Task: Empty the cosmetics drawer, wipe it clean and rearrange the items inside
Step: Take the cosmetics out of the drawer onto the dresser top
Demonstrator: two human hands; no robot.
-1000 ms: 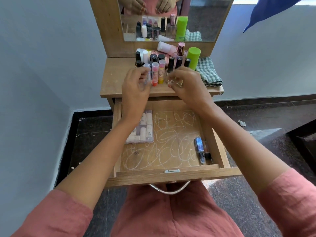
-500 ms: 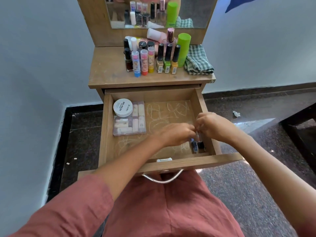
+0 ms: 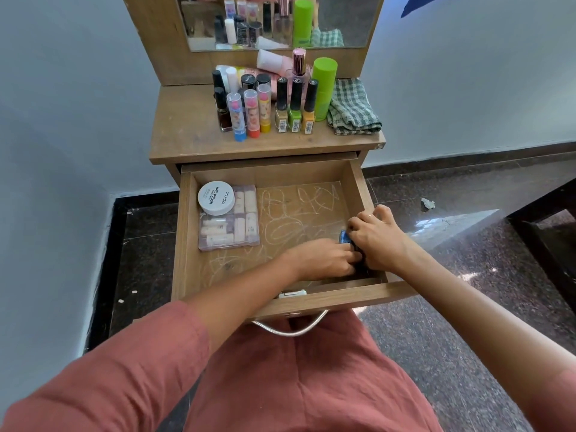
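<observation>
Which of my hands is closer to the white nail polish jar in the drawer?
Left. The left hand is at the front of the drawer, right of the white jar. The right hand sits farther right still, by the right wall.

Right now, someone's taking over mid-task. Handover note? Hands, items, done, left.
Left hand: fingertips at the small bottles in the near right corner of the drawer; grip hidden.
Right hand: fingers curled over the same bottles.
Also in the drawer: white tub on top of the clear case, far left.
Done: most cosmetics stand on the tabletop, next to the checked cloth.
Left: lift out bottles, tub and case; wipe the scribbled floor; put everything back.
</observation>
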